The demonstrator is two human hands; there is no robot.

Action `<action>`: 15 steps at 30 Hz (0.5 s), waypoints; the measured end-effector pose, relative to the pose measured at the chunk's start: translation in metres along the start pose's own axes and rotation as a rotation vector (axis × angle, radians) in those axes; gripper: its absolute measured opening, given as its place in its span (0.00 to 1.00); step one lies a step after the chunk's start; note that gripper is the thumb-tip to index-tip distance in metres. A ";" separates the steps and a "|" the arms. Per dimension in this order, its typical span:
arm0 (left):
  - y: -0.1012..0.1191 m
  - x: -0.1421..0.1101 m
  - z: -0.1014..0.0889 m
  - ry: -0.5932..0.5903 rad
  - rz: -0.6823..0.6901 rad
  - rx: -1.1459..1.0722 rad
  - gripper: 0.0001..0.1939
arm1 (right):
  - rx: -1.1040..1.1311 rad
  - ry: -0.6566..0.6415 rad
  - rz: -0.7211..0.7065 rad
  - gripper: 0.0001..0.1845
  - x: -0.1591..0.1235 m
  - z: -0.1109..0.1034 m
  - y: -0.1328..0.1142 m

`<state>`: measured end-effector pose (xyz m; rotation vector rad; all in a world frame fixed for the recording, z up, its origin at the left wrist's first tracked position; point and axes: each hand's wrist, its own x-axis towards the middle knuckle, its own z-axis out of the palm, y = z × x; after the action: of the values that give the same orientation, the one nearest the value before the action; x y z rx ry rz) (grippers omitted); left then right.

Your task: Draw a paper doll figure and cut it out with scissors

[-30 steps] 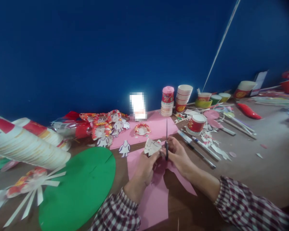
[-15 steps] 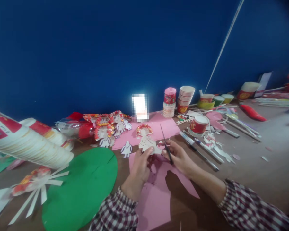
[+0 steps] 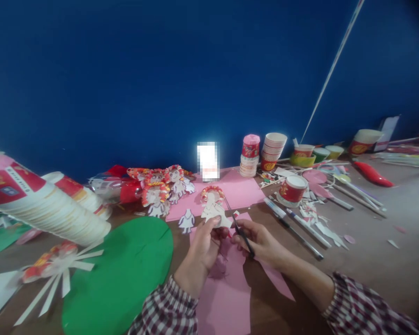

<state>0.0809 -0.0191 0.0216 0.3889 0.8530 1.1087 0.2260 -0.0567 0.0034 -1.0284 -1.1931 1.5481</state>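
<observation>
Between thumb and fingers, my left hand point(image 3: 206, 242) pinches a pale paper cutout point(image 3: 213, 213) with an irregular edge. My right hand point(image 3: 256, 239) grips a pair of dark-handled scissors point(image 3: 243, 235), its blades pointing up and away beside the cutout's right edge. A bit of red shows on the paper near the blades. Behind the cutout lies a red-and-yellow ring point(image 3: 209, 190) on pink paper point(image 3: 237, 188). Left of my left hand sits a small white paper figure outlined in purple point(image 3: 186, 221). More pink paper point(image 3: 226, 302) lies beneath both hands.
A green paper oval point(image 3: 125, 274) and a leaning stack of paper cups point(image 3: 56, 209) are at left. Decorated paper figures point(image 3: 157, 186) cluster behind. Cup stacks point(image 3: 274, 146), a red cup point(image 3: 292, 190), markers point(image 3: 309, 228) and paper scraps point(image 3: 314, 216) are at right.
The scissors have shifted slightly down and left, closer to the cutout. The cutout has turned in my left hand, and a red bit now shows beside the blades. The view has moved slightly.
</observation>
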 end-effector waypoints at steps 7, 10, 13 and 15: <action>-0.002 0.000 -0.001 -0.012 -0.004 0.022 0.09 | 0.036 0.013 -0.002 0.18 0.000 0.003 0.003; -0.004 -0.001 0.000 -0.001 -0.011 0.044 0.09 | 0.039 -0.016 -0.008 0.18 -0.001 0.003 0.001; -0.005 -0.001 0.000 0.017 -0.033 0.095 0.10 | 0.029 -0.022 -0.008 0.18 -0.001 0.002 0.001; -0.006 -0.001 -0.001 0.006 -0.036 0.113 0.10 | 0.027 -0.017 -0.005 0.18 0.000 0.002 0.003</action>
<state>0.0838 -0.0224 0.0173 0.4624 0.9270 1.0311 0.2240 -0.0579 0.0009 -0.9956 -1.1825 1.5681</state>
